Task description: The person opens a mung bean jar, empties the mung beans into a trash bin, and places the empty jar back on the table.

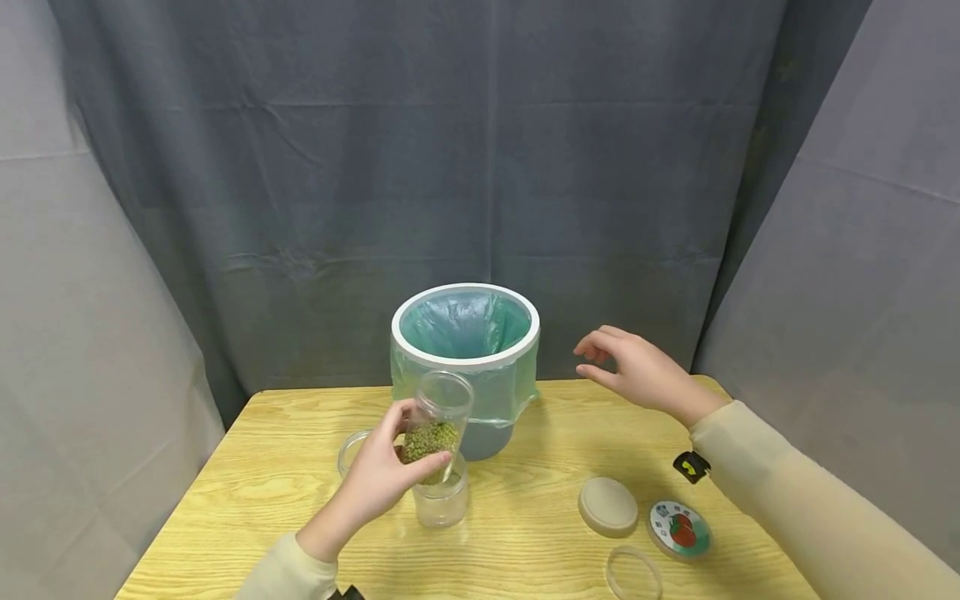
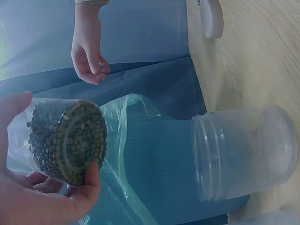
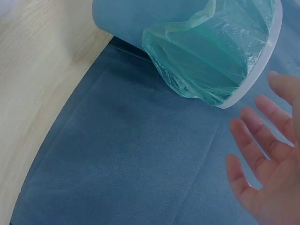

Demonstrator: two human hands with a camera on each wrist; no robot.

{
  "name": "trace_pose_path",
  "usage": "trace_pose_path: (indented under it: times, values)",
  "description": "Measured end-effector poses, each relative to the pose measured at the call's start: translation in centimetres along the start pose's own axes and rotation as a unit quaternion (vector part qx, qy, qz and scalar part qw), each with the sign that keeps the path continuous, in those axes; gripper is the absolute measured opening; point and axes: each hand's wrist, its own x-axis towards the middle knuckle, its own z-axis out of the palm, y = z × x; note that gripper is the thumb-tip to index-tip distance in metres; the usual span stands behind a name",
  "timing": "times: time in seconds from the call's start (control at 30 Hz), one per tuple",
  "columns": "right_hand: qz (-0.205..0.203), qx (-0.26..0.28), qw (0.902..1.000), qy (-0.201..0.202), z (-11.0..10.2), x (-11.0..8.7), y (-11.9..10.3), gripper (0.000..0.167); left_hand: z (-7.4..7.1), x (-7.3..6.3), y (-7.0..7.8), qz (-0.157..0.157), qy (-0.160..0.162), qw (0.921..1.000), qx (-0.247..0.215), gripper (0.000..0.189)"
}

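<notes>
My left hand (image 1: 378,473) grips a clear plastic jar (image 1: 447,393), slightly tilted, above the table. Small round green beans (image 1: 430,440), apparently mung beans, fill its lower part; its mouth looks uncovered. Below it another clear jar (image 2: 239,154) stands uncapped on the table, partly hidden in the head view. In mid-air, to the right of the bin, is my right hand (image 1: 636,371), fingers loosely bent and nothing in them. The right wrist view shows that hand's spread fingers (image 3: 248,140) near the bin's rim, apart from it.
A bin with a white rim (image 1: 468,364) and green liner bag (image 1: 491,396) stands at the table's back. At the right lie a beige lid (image 1: 608,505), a lid with a tomato picture (image 1: 680,530) and a clear ring (image 1: 655,573). A clear round piece (image 1: 343,454) lies behind my left hand.
</notes>
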Motion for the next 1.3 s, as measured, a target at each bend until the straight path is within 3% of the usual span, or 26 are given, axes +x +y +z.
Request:
trace_pose_path:
  times: [0.27, 0.83, 1.3]
  values:
    - [-0.009, -0.001, 0.9999, 0.01, -0.7, 1.2, -0.1, 0.022, -0.5, 0.4, 0.9, 0.01, 0.008, 0.9997, 0.022, 0.064]
    - [0.007, 0.028, 0.9995, 0.009, -0.5, 5.0, -0.7, 0.026, -1.6, 2.5, 2.3, 0.085, 0.008, 0.996, 0.028, 0.059]
    - [0.023, 0.041, 0.9989, -0.001, 0.2, 7.7, -1.4, 0.032, -2.8, 3.2, 2.7, 0.092, 0.022, 0.995, 0.033, 0.061]
